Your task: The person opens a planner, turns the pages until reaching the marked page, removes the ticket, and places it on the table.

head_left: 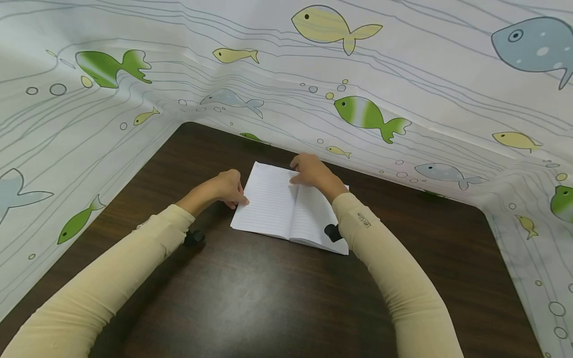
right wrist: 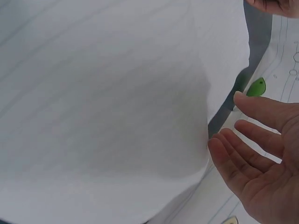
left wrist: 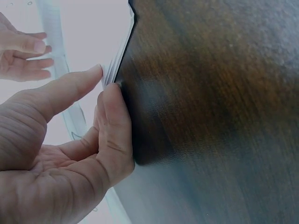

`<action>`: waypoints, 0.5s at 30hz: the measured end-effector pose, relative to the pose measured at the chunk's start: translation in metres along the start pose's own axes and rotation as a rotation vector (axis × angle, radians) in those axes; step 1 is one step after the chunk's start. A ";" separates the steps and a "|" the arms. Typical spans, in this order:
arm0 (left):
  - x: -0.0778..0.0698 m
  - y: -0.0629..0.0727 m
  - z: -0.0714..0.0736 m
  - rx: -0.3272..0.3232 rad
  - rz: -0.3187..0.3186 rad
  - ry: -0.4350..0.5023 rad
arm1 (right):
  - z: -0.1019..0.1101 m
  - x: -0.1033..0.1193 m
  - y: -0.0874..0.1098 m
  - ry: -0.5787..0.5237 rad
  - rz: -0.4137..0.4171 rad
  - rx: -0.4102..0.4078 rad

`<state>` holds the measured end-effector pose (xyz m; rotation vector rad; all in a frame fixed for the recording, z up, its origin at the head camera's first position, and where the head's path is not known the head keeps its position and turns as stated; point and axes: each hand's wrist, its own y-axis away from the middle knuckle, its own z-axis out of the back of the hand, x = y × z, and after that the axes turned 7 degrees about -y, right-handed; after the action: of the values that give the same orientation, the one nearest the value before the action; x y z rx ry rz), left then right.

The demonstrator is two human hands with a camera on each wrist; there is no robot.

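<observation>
Left hand (head_left: 230, 189) pinches the edge of an open notebook (head_left: 270, 199); right hand (head_left: 313, 171) stands loosely open at its top

The left hand has thumb and fingers on the notebook's left edge, and the left wrist view shows several page edges layered between the thumb tip and a fingertip. The right hand is at the far edge, near the centre fold, holding nothing; its fingers are gently bent and spread, with the thumb apart. In the right wrist view its fingertips come close to the edge of a curved sheet, but whether they touch it I cannot tell.

The notebook lies open on the dark wood-grain surface (head_left: 250, 303), toward the back and between the two hands. Its pages are white and ruled, and the right side is partly covered by the right forearm.

Both arms wear cream sleeves, the right sleeve (head_left: 398, 268) bearing small dark lettering near the cuff. One small black device (head_left: 194, 237) shows beside the left cuff, another at the right. Behind and to the sides rises a white covering (head_left: 277, 79) printed with green, yellow and blue-grey fish, wavy lines and bubbles. Light glares off the near part of the surface.
</observation>
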<state>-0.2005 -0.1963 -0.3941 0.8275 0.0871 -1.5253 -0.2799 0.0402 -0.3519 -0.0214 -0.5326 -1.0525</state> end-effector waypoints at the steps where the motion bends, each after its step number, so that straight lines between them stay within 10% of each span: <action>1: 0.000 0.000 0.000 -0.001 0.002 -0.004 | 0.002 -0.002 0.001 -0.001 -0.009 0.000; 15: 0.000 0.000 0.000 0.002 0.000 -0.013 | 0.024 -0.027 0.013 0.074 -0.055 0.033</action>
<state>-0.2009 -0.1964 -0.3941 0.8194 0.0760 -1.5312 -0.2890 0.0752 -0.3389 0.0613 -0.4857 -1.0937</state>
